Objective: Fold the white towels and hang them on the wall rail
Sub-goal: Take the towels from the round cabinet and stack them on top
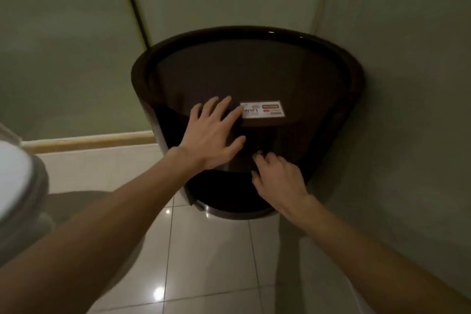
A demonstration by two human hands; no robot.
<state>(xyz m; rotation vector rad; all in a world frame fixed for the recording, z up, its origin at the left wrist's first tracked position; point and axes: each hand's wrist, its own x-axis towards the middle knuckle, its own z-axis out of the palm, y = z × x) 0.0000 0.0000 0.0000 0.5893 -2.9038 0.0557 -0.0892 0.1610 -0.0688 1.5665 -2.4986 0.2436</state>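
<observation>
A dark round cabinet (254,69) stands in the corner against the wall. My left hand (216,132) lies flat with fingers spread on its front edge, next to a white WIFI sticker (262,109). My right hand (277,176) is lower on the cabinet's curved front, with its fingers pinched around a small metal knob (259,153). No white towel and no wall rail show in this view.
A white rounded fixture (15,181) sits at the left edge. Glossy pale floor tiles (209,262) spread below. Plain walls close in behind and to the right, with a wooden skirting strip (89,140) along the left wall.
</observation>
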